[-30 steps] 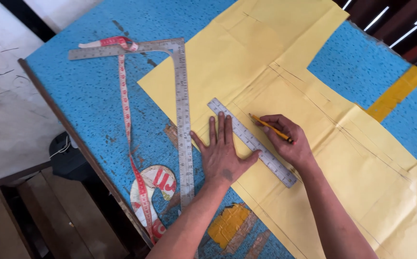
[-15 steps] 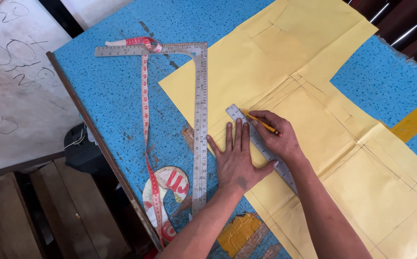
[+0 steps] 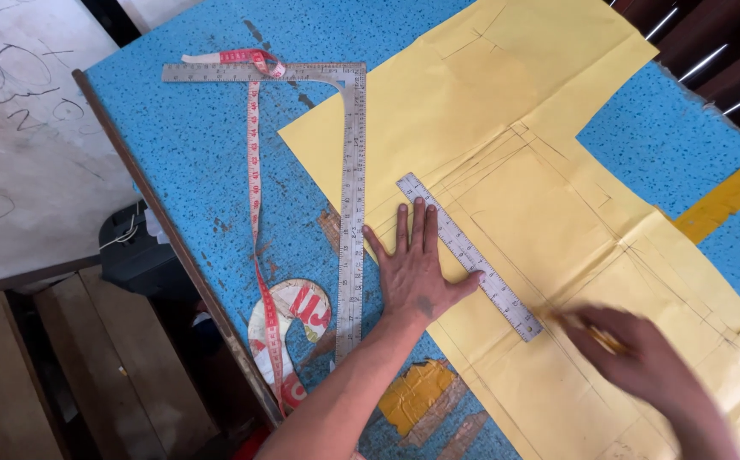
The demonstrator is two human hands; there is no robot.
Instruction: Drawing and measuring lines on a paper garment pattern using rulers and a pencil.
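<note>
The left hand (image 3: 417, 268) lay flat with fingers spread on the yellow paper (image 3: 515, 196), grasping nothing, its thumb touching the straight ruler (image 3: 469, 254) that ran diagonally through mid-frame. At lower right the right hand (image 3: 642, 362), blurred, was clenched around a pencil (image 3: 602, 337) just past the ruler's lower end. Left of the paper an L-shaped metal square (image 3: 352, 196) rested on the blue tabletop (image 3: 200, 153), with a red-and-white measuring tape (image 3: 256, 196) draped across it. A yellow patch (image 3: 413, 393) sat at lower centre.
</note>
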